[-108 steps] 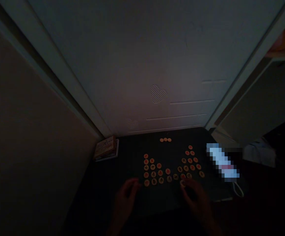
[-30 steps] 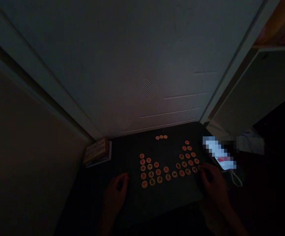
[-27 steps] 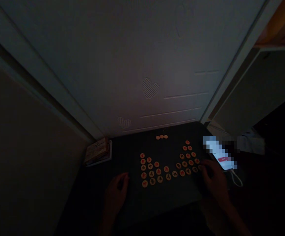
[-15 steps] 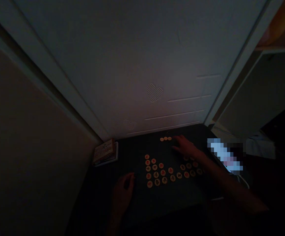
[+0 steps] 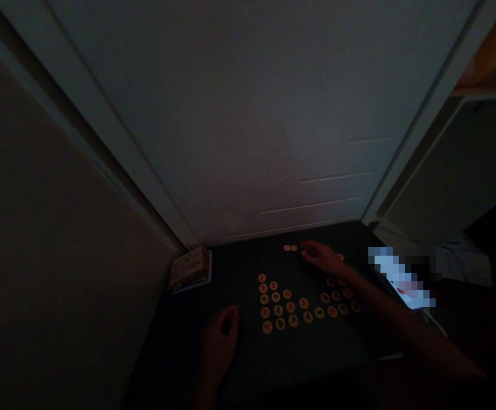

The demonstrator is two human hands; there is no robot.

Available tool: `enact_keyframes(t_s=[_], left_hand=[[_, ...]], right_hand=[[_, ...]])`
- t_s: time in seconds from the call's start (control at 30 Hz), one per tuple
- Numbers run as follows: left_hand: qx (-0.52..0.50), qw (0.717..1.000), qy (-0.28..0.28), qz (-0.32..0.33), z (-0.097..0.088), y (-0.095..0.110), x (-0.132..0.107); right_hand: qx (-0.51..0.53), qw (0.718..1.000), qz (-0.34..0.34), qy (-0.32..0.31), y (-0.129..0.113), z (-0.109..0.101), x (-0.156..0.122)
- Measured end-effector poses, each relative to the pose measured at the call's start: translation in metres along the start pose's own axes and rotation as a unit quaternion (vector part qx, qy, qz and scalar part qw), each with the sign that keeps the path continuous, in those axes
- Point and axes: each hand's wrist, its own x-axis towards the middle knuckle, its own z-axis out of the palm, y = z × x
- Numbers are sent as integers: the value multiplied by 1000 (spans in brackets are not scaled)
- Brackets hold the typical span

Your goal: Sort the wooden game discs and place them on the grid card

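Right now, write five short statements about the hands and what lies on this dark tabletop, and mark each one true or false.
1. The right hand is close to two blank-faced discs near the back of the dark tabletop. True.
2. The left hand is touching one of the xiangqi pieces. False: the left hand is apart from them, to their left.
3. The xiangqi pieces with visible characters are all marked in red. False: some characters are red, others dark.
4. A striped heart shows on the pale panel behind the tabletop. True.
5. The lit phone lies to the left of the xiangqi pieces. False: the phone lies to their right.
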Motion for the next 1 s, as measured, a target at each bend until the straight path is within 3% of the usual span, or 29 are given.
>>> enact_keyframes(t_s=[0.23,0.57,0.7,1.0], left_hand=[[13,1000,1,7,-3,8,3],[30,1000,-1,1,-4,12,2],[28,1000,-1,6,-2,9,2],[29,1000,-5,-6,-2,10,1]], right_hand=[[210,976,54,-3,-11,-2,-54],[303,946,104,-38,-45,3,-89],[260,954,150,-20,-45,12,-112],[87,983,142,73,-23,47,-181]])
